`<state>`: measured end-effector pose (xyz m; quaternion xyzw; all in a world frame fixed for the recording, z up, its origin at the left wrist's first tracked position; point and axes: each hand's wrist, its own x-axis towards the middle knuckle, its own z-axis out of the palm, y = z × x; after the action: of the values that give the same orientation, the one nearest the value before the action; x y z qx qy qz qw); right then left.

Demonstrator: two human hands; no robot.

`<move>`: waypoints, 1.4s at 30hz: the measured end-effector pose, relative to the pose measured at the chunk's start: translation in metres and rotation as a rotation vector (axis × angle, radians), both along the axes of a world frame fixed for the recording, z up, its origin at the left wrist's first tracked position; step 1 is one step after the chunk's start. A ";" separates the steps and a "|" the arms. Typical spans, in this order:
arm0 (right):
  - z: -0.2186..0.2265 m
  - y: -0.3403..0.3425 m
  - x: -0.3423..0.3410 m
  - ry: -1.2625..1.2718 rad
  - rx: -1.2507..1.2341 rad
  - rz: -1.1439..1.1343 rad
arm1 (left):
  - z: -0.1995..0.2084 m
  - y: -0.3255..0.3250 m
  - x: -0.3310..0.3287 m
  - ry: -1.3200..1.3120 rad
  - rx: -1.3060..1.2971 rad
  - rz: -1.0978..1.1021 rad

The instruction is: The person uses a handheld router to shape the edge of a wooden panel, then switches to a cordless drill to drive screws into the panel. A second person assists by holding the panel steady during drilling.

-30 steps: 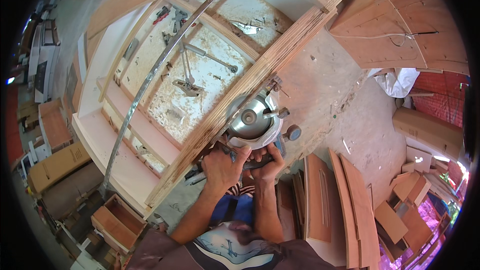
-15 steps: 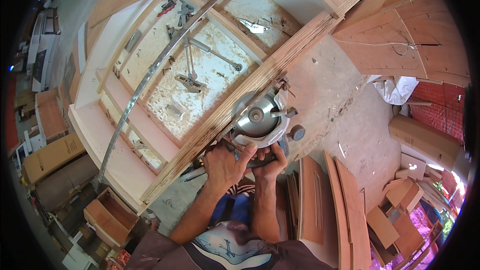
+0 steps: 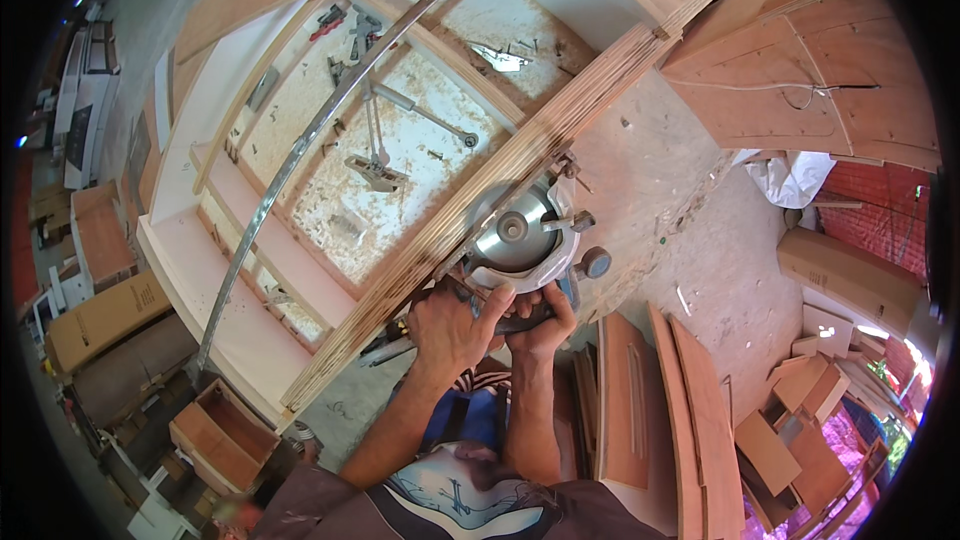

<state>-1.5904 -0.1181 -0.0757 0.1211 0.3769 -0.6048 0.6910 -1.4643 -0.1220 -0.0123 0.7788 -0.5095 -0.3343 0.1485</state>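
Observation:
A circular saw (image 3: 532,278) with a round silver blade and a pale guard rests against the layered plywood edge (image 3: 400,285) of a large wooden frame. Its blade meets that edge, though the cutting line is partly hidden. My left hand (image 3: 448,328) is closed on the near left side of the saw, thumb pointing toward the guard. Beside it my right hand (image 3: 543,322) wraps around the saw's handle, which the fingers mostly cover. A long curved metal strip (image 3: 265,202) lies across the frame on the far side of the edge.
Inside the frame lie a hinged metal fitting (image 3: 375,175), red-handled clamps (image 3: 328,22), screws and sawdust. Wooden panels (image 3: 640,405) stand close by my right arm. An open wooden box (image 3: 222,433) is at lower left. A brown carton (image 3: 850,275) sits at right.
The frame and its contents appear shifted slightly left relative to the saw. Both hands keep the same grip.

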 end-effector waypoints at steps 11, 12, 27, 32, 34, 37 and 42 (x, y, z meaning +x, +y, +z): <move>-0.006 0.008 0.000 0.035 0.010 0.054 | -0.004 0.008 0.003 -0.026 -0.147 -0.003; -0.006 0.008 0.000 0.038 -0.008 0.057 | -0.004 0.007 0.003 -0.046 -0.166 -0.004; -0.012 -0.006 -0.012 0.051 0.057 0.023 | 0.004 -0.013 -0.004 0.070 0.070 0.020; -0.011 -0.009 -0.013 0.060 0.074 0.021 | 0.002 -0.013 -0.006 0.025 0.071 0.017; -0.010 -0.011 -0.014 0.090 0.048 0.036 | 0.001 -0.014 -0.006 0.039 0.036 0.010; -0.010 -0.013 -0.016 0.070 0.015 0.031 | -0.001 -0.016 -0.007 0.047 -0.057 -0.005; -0.012 -0.016 -0.018 0.113 0.072 0.033 | 0.000 -0.020 -0.009 0.054 0.005 -0.013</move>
<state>-1.6084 -0.1336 -0.0875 0.1053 0.4388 -0.5853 0.6737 -1.4734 -0.1416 -0.0118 0.7666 -0.5095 -0.3573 0.1583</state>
